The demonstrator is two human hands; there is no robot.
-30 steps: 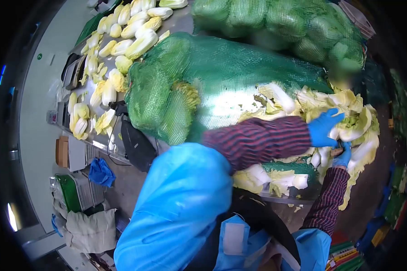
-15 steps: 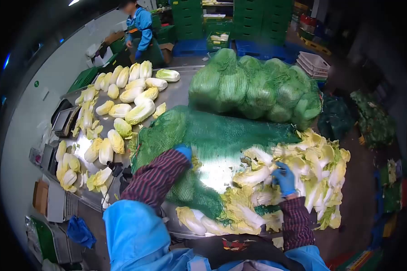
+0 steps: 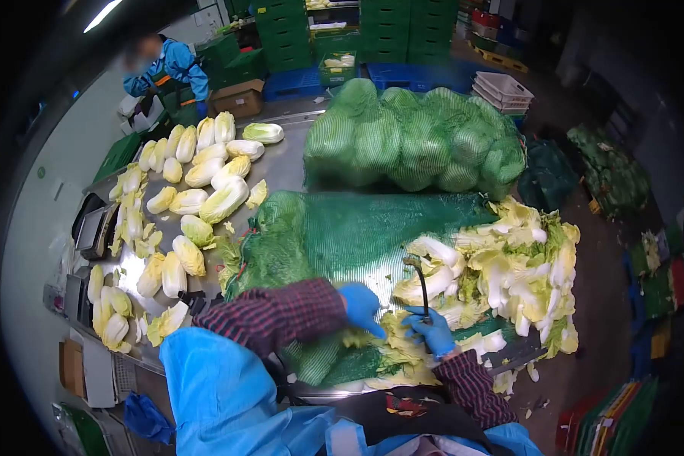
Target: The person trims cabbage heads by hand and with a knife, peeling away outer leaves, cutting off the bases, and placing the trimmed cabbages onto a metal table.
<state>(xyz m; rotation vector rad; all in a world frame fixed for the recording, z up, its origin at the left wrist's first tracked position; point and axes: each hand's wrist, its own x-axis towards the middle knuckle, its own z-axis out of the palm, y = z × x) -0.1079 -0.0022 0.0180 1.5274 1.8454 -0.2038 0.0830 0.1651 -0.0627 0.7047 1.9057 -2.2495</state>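
My right hand [image 3: 431,331], in a blue glove, is closed round a thin, dark, curved tool [image 3: 422,286] whose hooked end points up and left. Beside it on the left, my left hand [image 3: 362,309], also gloved, has its fingers stretched out toward the right, holding nothing that I can see. Under both hands lie loose Chinese cabbage leaves [image 3: 403,346], partly hidden. Left of my left hand, a green mesh sack [image 3: 270,247] bulges with contents, and its flat mesh part [image 3: 387,224] spreads over the metal table. A larger leaf heap [image 3: 528,273] lies to the right.
Trimmed Chinese cabbages [image 3: 224,199] cover the table's left side. A full mesh sack [image 3: 414,140] lies along the far side. Scales [image 3: 97,232] stand at the left edge. A person [image 3: 176,72] leans over at the back left, near stacked green crates [image 3: 285,38].
My left hand has moved right and closer to me; my right hand has moved left toward it, and the curved tool now shows. Leaves near me have shifted. The other person has bent forward.
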